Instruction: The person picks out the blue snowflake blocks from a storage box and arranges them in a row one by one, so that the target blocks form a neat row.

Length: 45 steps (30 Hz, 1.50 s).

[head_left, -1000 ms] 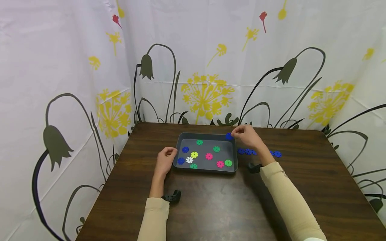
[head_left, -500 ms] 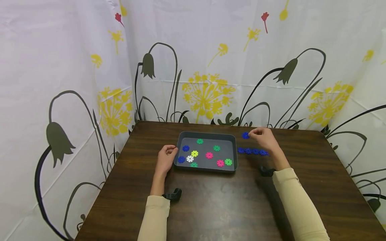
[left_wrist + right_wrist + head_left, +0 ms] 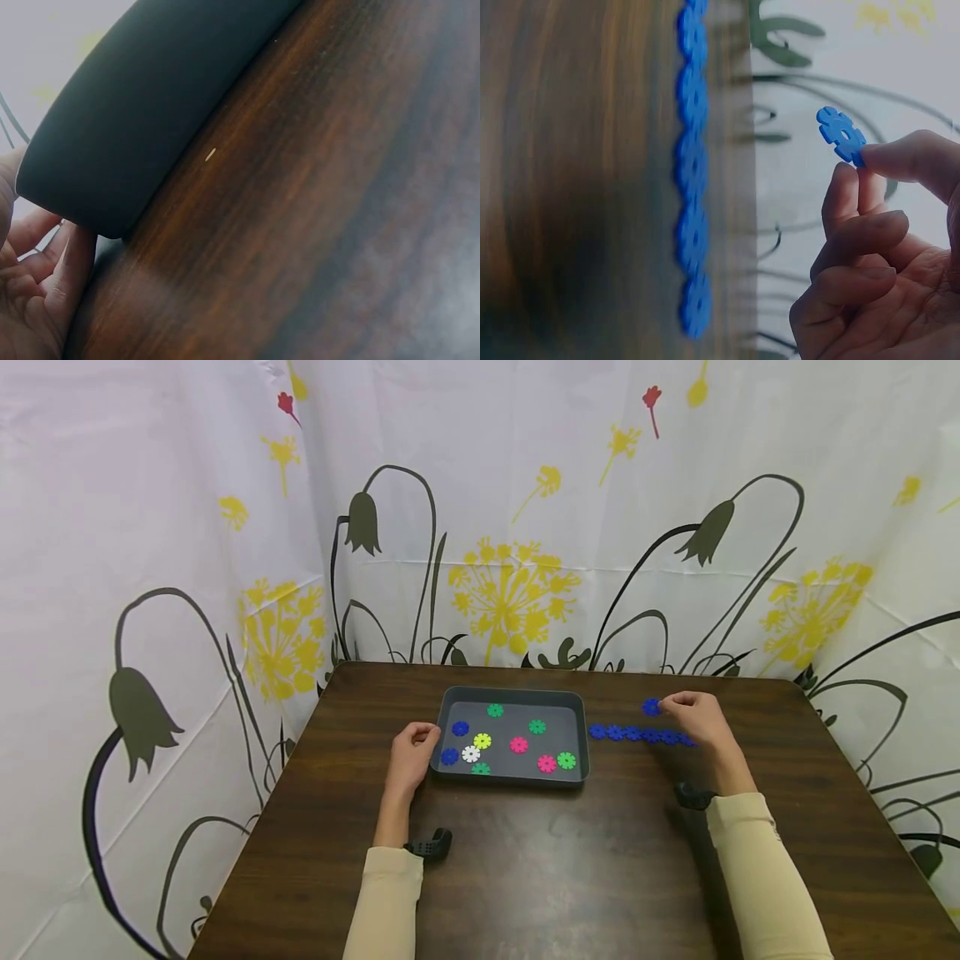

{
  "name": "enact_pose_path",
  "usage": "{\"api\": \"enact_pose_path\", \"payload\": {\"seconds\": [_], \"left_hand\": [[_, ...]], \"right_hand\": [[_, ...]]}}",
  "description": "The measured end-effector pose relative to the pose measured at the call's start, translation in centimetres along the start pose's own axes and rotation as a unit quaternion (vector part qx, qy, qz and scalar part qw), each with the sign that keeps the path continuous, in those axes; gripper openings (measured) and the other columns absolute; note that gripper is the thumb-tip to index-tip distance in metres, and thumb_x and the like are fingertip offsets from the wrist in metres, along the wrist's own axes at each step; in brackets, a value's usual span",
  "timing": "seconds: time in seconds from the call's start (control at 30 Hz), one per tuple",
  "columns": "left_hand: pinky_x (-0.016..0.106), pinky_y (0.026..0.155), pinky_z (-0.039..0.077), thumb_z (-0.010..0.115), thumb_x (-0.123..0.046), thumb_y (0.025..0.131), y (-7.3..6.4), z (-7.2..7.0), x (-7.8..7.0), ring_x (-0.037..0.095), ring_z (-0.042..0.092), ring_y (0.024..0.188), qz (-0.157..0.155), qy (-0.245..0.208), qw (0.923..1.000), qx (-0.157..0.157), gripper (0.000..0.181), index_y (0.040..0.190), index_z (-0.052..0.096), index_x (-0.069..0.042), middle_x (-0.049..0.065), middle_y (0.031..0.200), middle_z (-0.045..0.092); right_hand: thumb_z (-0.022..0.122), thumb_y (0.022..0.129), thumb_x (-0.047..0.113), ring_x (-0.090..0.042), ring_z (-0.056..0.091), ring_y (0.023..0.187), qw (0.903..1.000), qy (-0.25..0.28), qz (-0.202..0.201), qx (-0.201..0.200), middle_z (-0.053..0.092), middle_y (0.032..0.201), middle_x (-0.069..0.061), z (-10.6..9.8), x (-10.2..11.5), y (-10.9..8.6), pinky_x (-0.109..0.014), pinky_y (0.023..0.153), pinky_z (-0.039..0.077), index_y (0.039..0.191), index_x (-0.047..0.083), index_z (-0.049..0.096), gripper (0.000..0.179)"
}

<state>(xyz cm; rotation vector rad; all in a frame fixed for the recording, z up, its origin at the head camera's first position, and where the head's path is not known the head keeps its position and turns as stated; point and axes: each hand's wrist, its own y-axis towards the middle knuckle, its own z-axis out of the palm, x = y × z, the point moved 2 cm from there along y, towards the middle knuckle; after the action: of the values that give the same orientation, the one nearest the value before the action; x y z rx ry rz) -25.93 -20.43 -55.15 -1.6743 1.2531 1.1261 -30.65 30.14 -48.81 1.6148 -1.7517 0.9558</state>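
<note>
Right hand (image 3: 697, 720) pinched a blue disc (image 3: 651, 706) by the rim, risking a slip; left hand (image 3: 411, 756) gripped the tray's left edge (image 3: 445, 714)

- Between the tray (image 3: 510, 779) and the table's (image 3: 517, 877) near edge, a wide lane is left, flanked by both forearms.
- A narrow strip is left along the far edge, behind the tray.
- The tray's left side is blocked by the left hand (image 3: 411, 758).
- Rightward of the tray, passage is obstructed by a row of blue discs (image 3: 633, 734) and the right hand (image 3: 696, 717) above its end.
</note>
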Motion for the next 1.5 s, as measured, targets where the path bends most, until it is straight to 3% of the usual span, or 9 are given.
{"api": "enact_pose_path", "payload": {"seconds": [0.17,0.33,0.47,0.63,0.83,1.1,1.23,1.5], "left_hand": [[0.036,0.090,0.047,0.067,-0.031,0.107,0.0,0.1,0.1,0.028,0.062,0.112,-0.007,0.000,1.0000,0.001,0.034,0.128,0.071,-0.005,0.016,0.123,0.070],[0.035,0.091,0.046,0.066,-0.033,0.107,0.0,0.0,-0.2,0.027,0.061,0.111,-0.009,0.003,0.9999,0.006,0.035,0.129,0.070,-0.007,0.015,0.123,0.069],[0.035,0.092,0.046,0.065,-0.034,0.108,-0.1,-0.1,-0.3,0.027,0.060,0.113,-0.011,0.004,0.9999,0.012,0.035,0.130,0.070,-0.007,0.015,0.125,0.068],[0.035,0.092,0.046,0.066,-0.033,0.108,0.0,-0.1,-0.2,0.027,0.060,0.113,-0.012,0.002,0.9999,0.012,0.035,0.130,0.070,-0.007,0.015,0.125,0.068],[0.035,0.093,0.046,0.066,-0.033,0.108,0.1,-0.1,-0.2,0.027,0.061,0.113,-0.013,0.004,0.9998,0.012,0.035,0.130,0.070,-0.007,0.016,0.125,0.068],[0.036,0.094,0.046,0.066,-0.034,0.108,0.2,-0.1,-0.2,0.028,0.061,0.115,-0.015,0.002,0.9998,0.013,0.035,0.130,0.070,-0.007,0.016,0.127,0.068],[0.037,0.094,0.046,0.066,-0.034,0.107,0.2,-0.1,-0.2,0.028,0.060,0.115,-0.016,0.000,0.9997,0.016,0.035,0.130,0.070,-0.007,0.015,0.127,0.068],[0.035,0.094,0.046,0.065,-0.035,0.108,0.2,-0.1,-0.1,0.026,0.060,0.114,-0.016,0.000,0.9998,0.013,0.037,0.131,0.069,-0.007,0.015,0.127,0.068]], "right_hand": [[0.058,0.109,0.037,-0.019,0.061,0.092,0.9993,0.004,0.034,-0.012,0.071,0.112,-0.013,-1.9,-2.1,-0.5,-0.030,0.075,0.050,0.129,-0.009,0.068,0.051],[0.057,0.109,0.040,-0.015,0.062,0.088,0.9979,0.012,0.062,-0.013,0.069,0.098,0.009,-3.5,-4.0,-1.1,-0.027,0.075,0.051,0.135,-0.010,0.065,0.057],[0.056,0.109,0.039,-0.009,0.060,0.082,0.9968,0.019,0.074,-0.022,0.065,0.085,0.019,-4.4,-5.4,-1.4,-0.027,0.074,0.050,0.131,-0.012,0.067,0.056],[0.055,0.109,0.035,-0.008,0.054,0.071,0.9961,0.019,0.080,-0.031,0.060,0.074,0.013,-4.9,-7.0,-1.4,-0.029,0.066,0.047,0.112,-0.009,0.072,0.047],[0.057,0.108,0.034,-0.009,0.049,0.059,0.9899,0.052,0.132,-0.005,0.060,0.071,0.008,-5.2,-8.6,-1.5,-0.030,0.056,0.044,0.092,0.005,0.073,0.037],[0.051,0.112,0.035,-0.007,0.054,0.066,0.9877,0.062,0.134,0.051,0.065,0.078,0.011,-5.6,-8.5,-1.7,-0.027,0.061,0.046,0.101,0.005,0.073,0.039],[0.050,0.113,0.035,-0.006,0.057,0.068,0.9860,0.066,0.140,0.061,0.066,0.079,0.013,-5.8,-8.7,-1.6,-0.027,0.064,0.048,0.114,0.000,0.071,0.040],[0.050,0.112,0.036,-0.006,0.059,0.069,0.9865,0.063,0.137,0.064,0.068,0.078,0.016,-5.9,-9.1,-1.6,-0.027,0.066,0.049,0.121,-0.004,0.069,0.045]]}}
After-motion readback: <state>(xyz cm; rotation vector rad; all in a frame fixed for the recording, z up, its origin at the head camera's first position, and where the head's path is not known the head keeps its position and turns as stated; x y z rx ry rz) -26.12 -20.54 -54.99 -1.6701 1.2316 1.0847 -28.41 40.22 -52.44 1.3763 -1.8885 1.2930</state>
